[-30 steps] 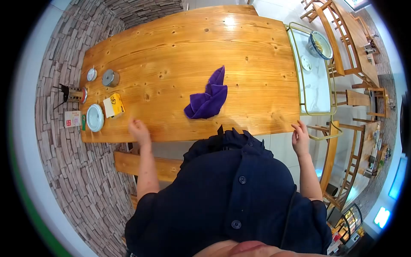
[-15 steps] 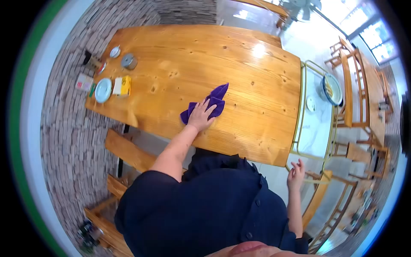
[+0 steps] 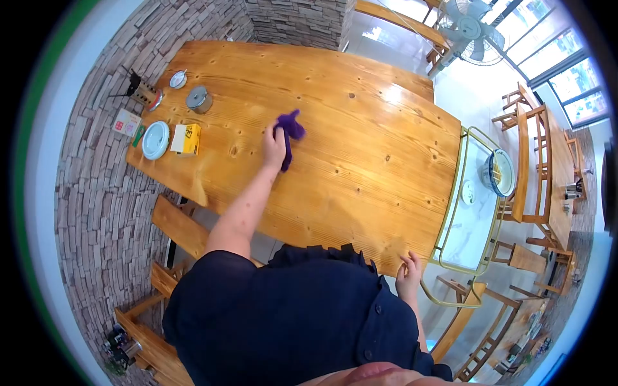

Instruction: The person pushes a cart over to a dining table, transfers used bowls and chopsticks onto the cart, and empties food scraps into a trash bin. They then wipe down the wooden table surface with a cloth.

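A purple cloth [image 3: 293,126] is bunched in my left hand [image 3: 274,147], over the left-middle part of the wooden table [image 3: 360,128]. One end of the cloth hangs down beside the fingers, and its outer part is a little blurred. My right hand [image 3: 409,269] is at the table's near right corner, with its fingers slightly curled but apart and nothing held in them.
At the table's left end are a light blue plate stack [image 3: 156,140], a yellow box [image 3: 187,139], a grey canister [image 3: 199,100] and a small white dish [image 3: 178,80]. A cart [image 3: 465,238] at the right holds a bowl [image 3: 497,172]. A fan [image 3: 471,29] stands beyond.
My left hand came from the table's near edge, pressed on the cloth, then took hold of it and moved it up and left. My right hand shifted slightly left. The view has turned.
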Demonstrator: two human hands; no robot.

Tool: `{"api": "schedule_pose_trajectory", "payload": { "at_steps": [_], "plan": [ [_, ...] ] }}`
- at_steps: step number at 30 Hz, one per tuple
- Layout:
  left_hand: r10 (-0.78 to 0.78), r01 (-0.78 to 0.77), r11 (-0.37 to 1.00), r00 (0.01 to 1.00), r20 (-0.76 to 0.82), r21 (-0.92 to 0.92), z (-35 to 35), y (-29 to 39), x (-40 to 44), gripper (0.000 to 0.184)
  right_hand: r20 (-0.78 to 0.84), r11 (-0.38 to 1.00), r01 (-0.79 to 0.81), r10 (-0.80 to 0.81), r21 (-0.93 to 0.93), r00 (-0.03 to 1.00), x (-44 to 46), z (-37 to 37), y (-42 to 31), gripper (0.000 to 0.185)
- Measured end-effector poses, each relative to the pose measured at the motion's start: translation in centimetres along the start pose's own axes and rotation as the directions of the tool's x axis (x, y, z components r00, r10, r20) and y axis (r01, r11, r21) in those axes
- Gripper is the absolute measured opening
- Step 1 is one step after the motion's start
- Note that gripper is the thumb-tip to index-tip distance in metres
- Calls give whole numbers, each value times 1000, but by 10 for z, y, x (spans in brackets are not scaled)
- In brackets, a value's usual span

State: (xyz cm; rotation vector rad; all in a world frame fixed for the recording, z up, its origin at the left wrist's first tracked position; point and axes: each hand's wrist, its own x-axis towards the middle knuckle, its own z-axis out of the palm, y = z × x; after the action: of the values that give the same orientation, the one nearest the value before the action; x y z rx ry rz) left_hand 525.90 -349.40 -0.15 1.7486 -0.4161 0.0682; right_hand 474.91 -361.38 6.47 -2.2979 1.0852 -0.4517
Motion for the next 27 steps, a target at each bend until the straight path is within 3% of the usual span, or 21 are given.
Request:
{"api": "schedule_pose_trajectory", "payload": {
  "at_steps": [1, 2, 5, 6, 7, 10, 12, 15, 16, 20, 25, 27],
  "plan": [
    [-153, 152, 988, 988, 10, 11, 6, 12, 25, 28, 12, 999, 6, -6, -48, 1000, -2, 5, -1, 26],
    [-172, 172, 978, 985, 15, -119, 14, 30, 43, 30, 41, 999, -34, 35, -29, 999, -4, 8, -5, 26],
    [-16, 29, 995, 991, 131, -92, 48, 4, 89, 37, 96, 993, -117, 119, -28, 988, -12, 13, -17, 26],
    [88, -111, 990, 970, 225, 92, 59, -30, 99, 39, 92, 990, -132, 136, -47, 986, -13, 12, -24, 26],
    [-4, -115, 876, 969, 246, 468, 65, -34, 95, 43, 89, 987, -147, 153, -66, 984, -15, 10, -33, 25],
    [164, -292, 845, 939, 303, 447, 72, -52, 117, 49, 87, 974, -188, 200, -125, 976, -25, 7, -41, 23],
    [202, -413, 818, 858, 472, 401, 75, -63, 125, 65, 100, 944, -307, 319, -119, 943, -37, 8, -43, 22],
    [175, -576, 740, 662, 729, 346, 85, -54, 143, 82, 72, 966, -214, 226, -143, 972, -58, 18, -37, 23],
    [122, -605, 703, 619, 776, 373, 81, -54, 145, 88, 116, 955, -266, 281, -130, 953, -57, 20, -42, 22],
    [-32, -524, 713, 638, 769, 465, 86, -52, 147, 94, 172, 958, -248, 271, -146, 947, -46, 21, -62, 19],
    [-163, -423, 684, 706, 690, 594, 90, -27, 136, 78, 192, 965, -250, 261, -81, 946, -39, 24, -57, 20],
    [-141, -391, 695, 749, 648, 604, 96, -37, 124, 70, 230, 959, -266, 283, -102, 931, -40, 20, -49, 21]
  ]
}}
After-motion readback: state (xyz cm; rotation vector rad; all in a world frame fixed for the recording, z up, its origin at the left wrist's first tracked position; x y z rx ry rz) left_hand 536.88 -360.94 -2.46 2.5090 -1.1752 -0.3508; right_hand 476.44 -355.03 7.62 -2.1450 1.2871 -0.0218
